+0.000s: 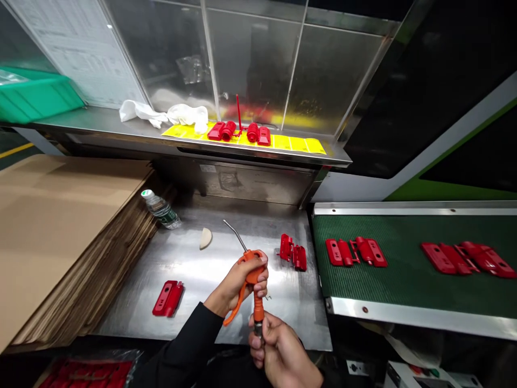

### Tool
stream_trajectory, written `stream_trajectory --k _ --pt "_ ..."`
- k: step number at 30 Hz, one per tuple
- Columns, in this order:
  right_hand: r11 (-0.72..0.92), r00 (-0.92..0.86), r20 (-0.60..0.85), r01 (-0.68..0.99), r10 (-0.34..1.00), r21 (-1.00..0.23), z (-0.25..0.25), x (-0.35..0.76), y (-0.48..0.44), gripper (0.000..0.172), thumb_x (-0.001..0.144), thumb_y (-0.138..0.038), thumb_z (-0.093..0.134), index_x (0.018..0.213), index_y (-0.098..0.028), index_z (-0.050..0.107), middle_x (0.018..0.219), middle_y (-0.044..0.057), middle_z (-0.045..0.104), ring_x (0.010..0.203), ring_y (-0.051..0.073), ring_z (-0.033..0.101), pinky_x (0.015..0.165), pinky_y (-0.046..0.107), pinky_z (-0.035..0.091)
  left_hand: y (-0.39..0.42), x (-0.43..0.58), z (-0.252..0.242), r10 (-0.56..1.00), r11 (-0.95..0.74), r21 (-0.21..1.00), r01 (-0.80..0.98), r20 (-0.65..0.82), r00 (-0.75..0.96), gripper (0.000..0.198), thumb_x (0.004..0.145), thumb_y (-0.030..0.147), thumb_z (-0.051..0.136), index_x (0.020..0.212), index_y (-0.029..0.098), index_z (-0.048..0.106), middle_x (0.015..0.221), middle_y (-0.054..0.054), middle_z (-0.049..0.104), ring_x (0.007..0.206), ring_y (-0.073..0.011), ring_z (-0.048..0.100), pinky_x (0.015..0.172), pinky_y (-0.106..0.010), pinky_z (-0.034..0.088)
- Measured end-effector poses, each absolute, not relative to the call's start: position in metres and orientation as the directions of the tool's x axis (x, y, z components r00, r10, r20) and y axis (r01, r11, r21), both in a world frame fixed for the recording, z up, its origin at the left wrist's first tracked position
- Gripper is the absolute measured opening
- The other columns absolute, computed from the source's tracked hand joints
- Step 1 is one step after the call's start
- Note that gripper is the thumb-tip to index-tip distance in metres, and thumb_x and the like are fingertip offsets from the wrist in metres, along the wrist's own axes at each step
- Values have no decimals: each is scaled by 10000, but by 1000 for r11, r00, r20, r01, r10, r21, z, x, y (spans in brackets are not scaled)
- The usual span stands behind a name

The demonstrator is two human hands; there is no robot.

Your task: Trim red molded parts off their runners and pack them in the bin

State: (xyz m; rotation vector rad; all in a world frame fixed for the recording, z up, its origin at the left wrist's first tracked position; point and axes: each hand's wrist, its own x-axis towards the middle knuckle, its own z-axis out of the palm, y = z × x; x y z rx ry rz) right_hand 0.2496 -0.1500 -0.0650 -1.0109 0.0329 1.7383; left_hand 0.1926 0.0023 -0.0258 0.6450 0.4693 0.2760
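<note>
My left hand point(238, 283) is wrapped round the orange body of an air blow gun point(251, 269), whose thin metal nozzle points up and to the left over the steel table point(226, 302). Just below, my right hand point(278, 350) pinches the dark fitting at the bottom of the gun's handle. A red plastic part point(168, 298) lies on the table to the left of my hands. Another red part point(293, 251) stands to the right of them.
A stack of flat cardboard point(60, 237) fills the left side, with a water bottle point(160, 209) against it. Red moulded parts point(356, 251) lie on the green conveyor belt point(404, 280) at right. More red parts point(240, 131) and white gloves point(169, 114) rest on the back shelf.
</note>
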Motion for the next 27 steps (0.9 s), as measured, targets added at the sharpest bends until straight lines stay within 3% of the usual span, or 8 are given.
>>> stream_trajectory --k 10,15,21,27 --pt "-446 -33 -756 -824 653 -350 -84 238 -158 360 470 -281 543 819 -213 486 540 -105 428 456 49 296 520 269 138 -5 205 -74 303 838 546 -23 -429 851 151 876 252 590 794 215 469 576 75 457 430 -68 364 449 -216 345" --pt "-479 -29 -794 -812 607 -335 -94 224 -171 518 500 -492 700 866 -215 461 536 -126 404 446 29 245 499 251 99 -17 196 -91 305 857 515 11 -526 794 165 881 299 611 804 195 509 591 89 449 435 -66 372 433 -212 357" --pt "-488 16 -742 -743 670 -457 -91 230 -163 784 562 -748 767 1028 -169 519 612 -96 446 479 15 228 496 239 60 -7 185 -71 487 817 563 -124 -560 670 120 823 237 598 839 231 479 539 84 462 429 -75 365 449 -222 352" --pt "-430 139 -654 -650 743 -627 -86 236 -161 692 707 -791 654 967 -163 526 676 -58 465 513 21 257 492 235 99 -5 201 -55 574 771 618 -157 -566 591 101 817 206 587 821 223 488 520 85 452 411 -86 378 423 -237 363"
